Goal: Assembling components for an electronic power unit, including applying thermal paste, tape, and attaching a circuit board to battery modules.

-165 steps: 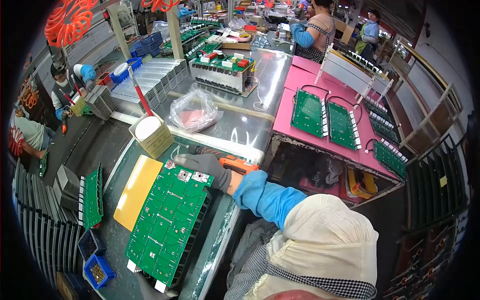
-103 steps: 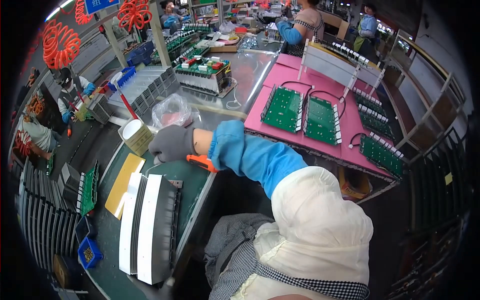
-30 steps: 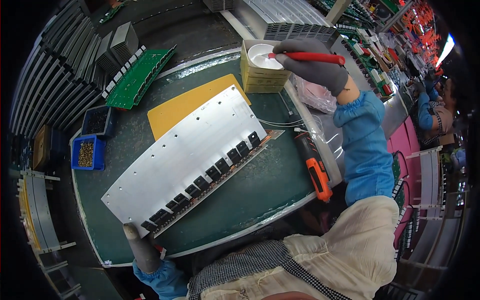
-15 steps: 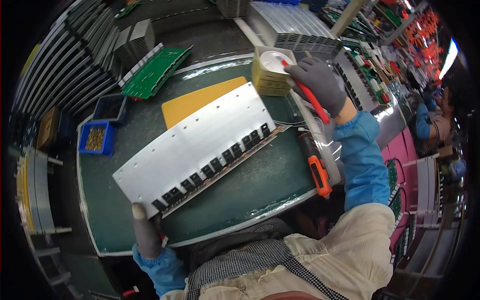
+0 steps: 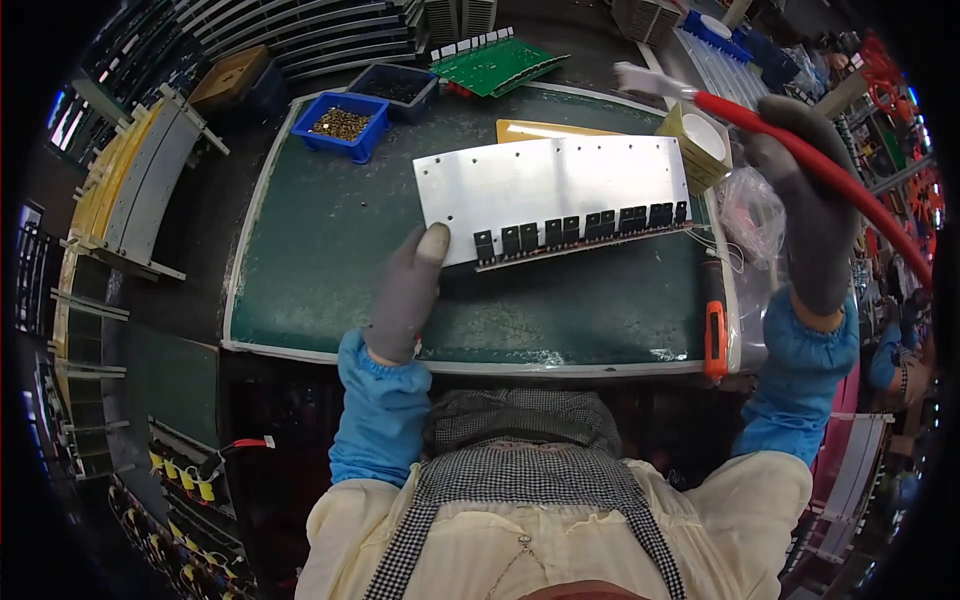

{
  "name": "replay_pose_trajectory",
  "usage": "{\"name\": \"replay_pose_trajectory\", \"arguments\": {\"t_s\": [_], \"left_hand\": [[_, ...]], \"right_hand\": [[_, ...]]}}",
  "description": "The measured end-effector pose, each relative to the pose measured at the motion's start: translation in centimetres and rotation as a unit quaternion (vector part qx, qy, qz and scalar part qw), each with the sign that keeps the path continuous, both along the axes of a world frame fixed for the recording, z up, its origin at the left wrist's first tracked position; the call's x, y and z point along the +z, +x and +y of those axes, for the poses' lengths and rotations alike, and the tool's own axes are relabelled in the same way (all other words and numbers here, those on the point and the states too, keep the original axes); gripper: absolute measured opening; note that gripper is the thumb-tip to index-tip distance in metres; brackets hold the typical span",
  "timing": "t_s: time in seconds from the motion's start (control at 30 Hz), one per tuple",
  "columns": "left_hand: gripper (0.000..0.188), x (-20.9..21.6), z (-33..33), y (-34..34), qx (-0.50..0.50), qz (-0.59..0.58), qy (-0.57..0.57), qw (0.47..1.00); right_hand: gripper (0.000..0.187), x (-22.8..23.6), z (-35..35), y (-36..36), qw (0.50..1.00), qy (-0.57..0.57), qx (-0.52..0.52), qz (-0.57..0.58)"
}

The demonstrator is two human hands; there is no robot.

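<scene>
My gloved left hand (image 5: 405, 290) grips the near left corner of a silver metal plate (image 5: 550, 185), thumb on top. A row of black transistors (image 5: 570, 231) runs along the plate's near edge, with a circuit board edge showing beneath. In my gloved right hand (image 5: 815, 200) is a red-handled brush (image 5: 745, 112), raised at the right; its pale bristle end is blurred and points left. Below the brush head stands a yellowish box (image 5: 682, 130) with a round white container (image 5: 703, 138) on it. A yellow sheet (image 5: 548, 131) lies partly under the plate.
A blue bin (image 5: 372, 125) of brass-coloured screws and a dark bin (image 5: 400, 85) stand at the table's far left. Behind them is a green circuit board (image 5: 495, 65). An orange-and-black electric screwdriver (image 5: 715, 335) lies near the right edge, beside a clear plastic bag (image 5: 750, 215).
The view has turned, so the table sits differently. My right hand has lifted the brush away from the white container. The plate is now nearly level across the view, still held by my left hand.
</scene>
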State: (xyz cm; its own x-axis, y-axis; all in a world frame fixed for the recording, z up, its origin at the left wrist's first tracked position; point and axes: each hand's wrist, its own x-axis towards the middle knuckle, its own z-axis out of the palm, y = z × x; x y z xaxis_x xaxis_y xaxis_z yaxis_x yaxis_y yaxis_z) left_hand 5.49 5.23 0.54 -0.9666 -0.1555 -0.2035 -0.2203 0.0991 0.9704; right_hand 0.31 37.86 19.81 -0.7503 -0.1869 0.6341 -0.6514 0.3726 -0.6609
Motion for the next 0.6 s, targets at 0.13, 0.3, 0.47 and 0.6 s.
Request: {"name": "replay_pose_trajectory", "arguments": {"t_s": [0.13, 0.3, 0.47, 0.6], "left_hand": [[0.069, -0.5, -0.2, -0.3, -0.003, 0.057, -0.024, 0.998], [0.069, -0.1, -0.3, -0.4, -0.011, 0.066, -0.031, 0.997], [0.07, -0.3, -0.5, -0.3, -0.012, 0.085, -0.036, 0.996], [0.075, -0.4, -0.6, -0.3, -0.02, 0.067, -0.05, 0.996]], "right_hand": [[0.025, 0.3, -6.7, 0.5, 0.994, 0.044, 0.095, -0.023], [0.027, -0.5, -10.7, -0.3, 0.98, 0.124, 0.147, -0.049], [0.028, -1.4, -11.9, -0.7, 0.978, 0.165, 0.129, -0.024], [0.031, -2.2, -12.3, -1.0, 0.977, 0.161, 0.136, 0.019]]}}
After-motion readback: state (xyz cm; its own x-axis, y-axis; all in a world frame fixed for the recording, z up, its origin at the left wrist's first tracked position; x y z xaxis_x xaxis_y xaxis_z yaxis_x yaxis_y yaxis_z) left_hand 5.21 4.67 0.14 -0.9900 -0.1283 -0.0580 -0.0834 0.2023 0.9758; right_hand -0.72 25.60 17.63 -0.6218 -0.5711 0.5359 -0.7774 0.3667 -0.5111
